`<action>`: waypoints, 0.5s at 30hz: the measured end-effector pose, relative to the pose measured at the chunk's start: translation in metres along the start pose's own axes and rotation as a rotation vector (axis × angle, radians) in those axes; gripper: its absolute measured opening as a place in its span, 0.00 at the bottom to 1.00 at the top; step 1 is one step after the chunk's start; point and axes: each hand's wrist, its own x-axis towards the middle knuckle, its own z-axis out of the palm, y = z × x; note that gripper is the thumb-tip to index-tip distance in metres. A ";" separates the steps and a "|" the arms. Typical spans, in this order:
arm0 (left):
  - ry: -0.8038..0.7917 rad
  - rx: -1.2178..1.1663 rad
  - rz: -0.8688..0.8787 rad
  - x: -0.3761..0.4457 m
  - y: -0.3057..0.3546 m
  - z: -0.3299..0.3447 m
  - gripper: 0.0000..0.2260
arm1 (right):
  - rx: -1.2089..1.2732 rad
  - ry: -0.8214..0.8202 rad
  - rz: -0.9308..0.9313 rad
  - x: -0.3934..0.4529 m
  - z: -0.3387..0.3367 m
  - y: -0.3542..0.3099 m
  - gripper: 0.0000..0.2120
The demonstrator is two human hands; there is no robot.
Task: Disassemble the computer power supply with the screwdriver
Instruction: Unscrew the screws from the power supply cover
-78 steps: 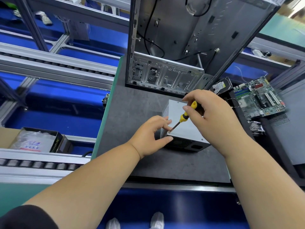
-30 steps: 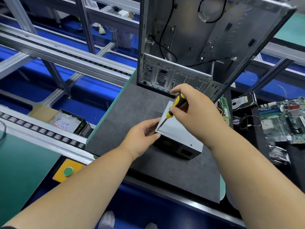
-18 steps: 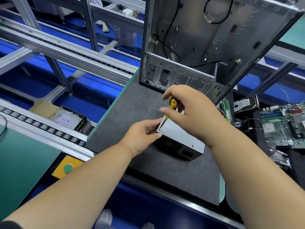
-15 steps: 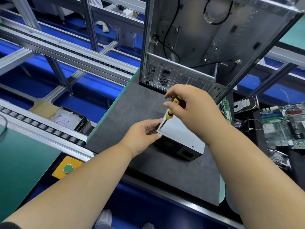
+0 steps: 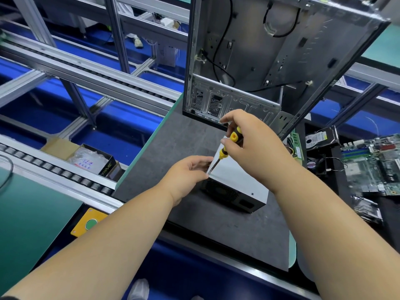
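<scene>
A silver power supply (image 5: 238, 182) with a black vented front lies on the grey mat (image 5: 173, 139). My right hand (image 5: 253, 148) grips the yellow and black handle of a screwdriver (image 5: 225, 150), whose tip sits at the box's near left top corner. My left hand (image 5: 188, 174) holds that corner of the power supply, fingers curled round its left edge beside the tip. Most of the box's top is hidden under my right hand.
An empty computer case (image 5: 270, 61) stands open just behind the power supply. A hard drive (image 5: 318, 137), a motherboard (image 5: 372, 161) and other parts lie to the right. A roller conveyor (image 5: 54, 169), a cardboard box (image 5: 91, 161) and a green button (image 5: 91, 224) are at the left.
The view has shifted since the oldest frame. My right hand's fingers have shifted on the screwdriver handle over the last second, with the tip staying at the same corner. My left hand keeps its hold.
</scene>
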 end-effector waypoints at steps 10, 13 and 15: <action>0.022 -0.093 -0.137 0.010 0.006 0.002 0.19 | -0.011 0.016 0.017 0.001 -0.002 -0.003 0.18; 0.027 -0.083 -0.155 0.013 0.003 0.001 0.19 | -0.018 0.011 0.016 0.000 -0.002 -0.003 0.17; 0.029 -0.090 -0.163 0.014 0.003 0.001 0.19 | -0.050 0.023 0.009 0.001 -0.001 -0.003 0.12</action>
